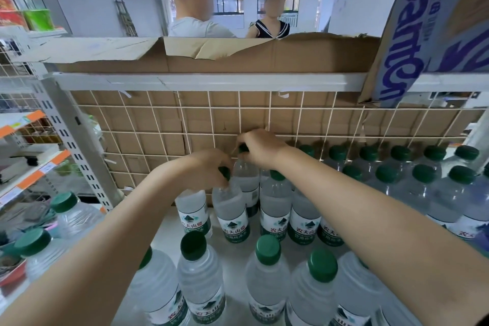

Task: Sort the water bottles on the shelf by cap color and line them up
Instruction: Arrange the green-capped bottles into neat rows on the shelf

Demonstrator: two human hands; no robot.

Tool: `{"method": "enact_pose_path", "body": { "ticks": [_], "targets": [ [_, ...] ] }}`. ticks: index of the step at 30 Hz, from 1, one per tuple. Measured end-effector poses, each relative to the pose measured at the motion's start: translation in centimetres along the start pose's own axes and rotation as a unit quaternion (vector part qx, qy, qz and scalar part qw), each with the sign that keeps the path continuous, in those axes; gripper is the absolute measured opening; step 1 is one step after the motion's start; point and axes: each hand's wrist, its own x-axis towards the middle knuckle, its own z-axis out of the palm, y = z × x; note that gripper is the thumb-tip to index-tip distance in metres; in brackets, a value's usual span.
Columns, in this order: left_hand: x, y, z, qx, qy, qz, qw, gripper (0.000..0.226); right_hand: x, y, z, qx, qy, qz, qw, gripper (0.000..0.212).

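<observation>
Now we reach toward the back edge of the white shelf, against the wire grid. Our left hand grips the dark green cap of a tilted bottle; our right hand closes round the cap of the bottle behind it. More green-capped bottles stand in rows toward the shelf's right back corner, others along its front edge.

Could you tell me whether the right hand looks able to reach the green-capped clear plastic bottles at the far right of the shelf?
Probably not yet: the right hand grips a bottle cap; those bottles stand unobstructed.
</observation>
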Motion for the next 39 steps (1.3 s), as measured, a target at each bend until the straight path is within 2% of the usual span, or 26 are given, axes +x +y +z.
{"method": "enact_pose_path", "body": {
  "ticks": [5,8,15,23,27,29,32,34,39],
  "targets": [
    [0.2,0.0,-0.2,0.012,-0.012,-0.006,1.0,0.023,-0.5,0.2,-1.0,0.02,-0.048,-0.023,0.998,0.034],
    [0.5,0.6,-0.1,0.007,-0.008,-0.011,1.0,0.021,-0.5,0.2,-1.1,0.02,-0.051,-0.02,0.998,0.034],
    [1.5,2.3,0.8,0.017,0.016,0.038,0.999,0.012,-0.7,0.1,-0.8,0.044,-0.041,-0.004,0.998,0.036],
    [2.1,2.2,1.7,0.002,0.05,0.072,0.996,0.022,-1.3,0.6,-1.1,0.061,-0.032,0.002,0.998,0.038],
    [1.6,1.7,1.2,-0.024,0.048,0.042,0.998,0.039,-1.4,0.3,-1.4,0.047,-0.023,0.004,0.999,0.033],
    [1.0,1.2,0.4,-0.021,0.072,0.028,0.997,0.041,-1.7,-0.2,-1.7,0.034,-0.017,-0.001,0.999,0.03],
    [-0.1,0.3,-1.0,-0.014,0.119,-0.023,0.993,0.028,-2.6,-1.4,-2.3,0.015,0.008,-0.023,1.0,0.03],
    [-0.7,-0.6,-1.3,0.031,0.148,-0.056,0.987,0.02,-3.5,-2.6,-2.7,0.03,0.025,-0.044,0.998,0.026],
    [-1.6,-3.2,0.1,0.073,0.166,-0.109,0.977,0.049,-6.7,-5.8,-2.9,0.105,-0.002,-0.09,0.99,0.019]
  ]
}}
